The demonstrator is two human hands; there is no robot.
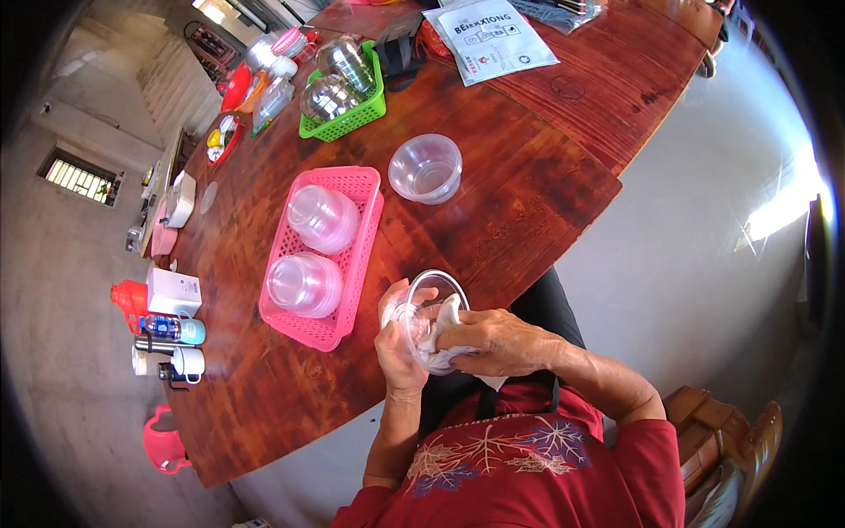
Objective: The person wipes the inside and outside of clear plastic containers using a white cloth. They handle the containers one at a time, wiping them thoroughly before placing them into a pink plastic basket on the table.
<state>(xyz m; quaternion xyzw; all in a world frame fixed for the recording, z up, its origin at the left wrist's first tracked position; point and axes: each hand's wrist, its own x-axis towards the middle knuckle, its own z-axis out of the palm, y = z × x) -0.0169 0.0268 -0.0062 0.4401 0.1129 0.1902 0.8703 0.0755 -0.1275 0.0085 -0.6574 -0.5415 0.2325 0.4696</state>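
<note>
My left hand (400, 359) is wrapped round a clear plastic bowl (421, 304), held tilted above my lap at the table's edge. A white cloth (450, 311) is bunched in my right hand (503, 343), which presses it into the bowl's open side. Beyond my hands, a second clear bowl (426, 169) stands on the table by itself. To the left lies a pink plastic basket (373, 207) with two upside-down stacks of clear bowls, the far stack (323, 218) and the near stack (304, 284).
The wooden table (493, 202) carries a green basket (352, 121) with shiny rounded containers at the back. A white printed bag (493, 44) lies at the far right. Along the left edge stand a white box (173, 290), bottles and mugs. A pink stool (164, 440) is below.
</note>
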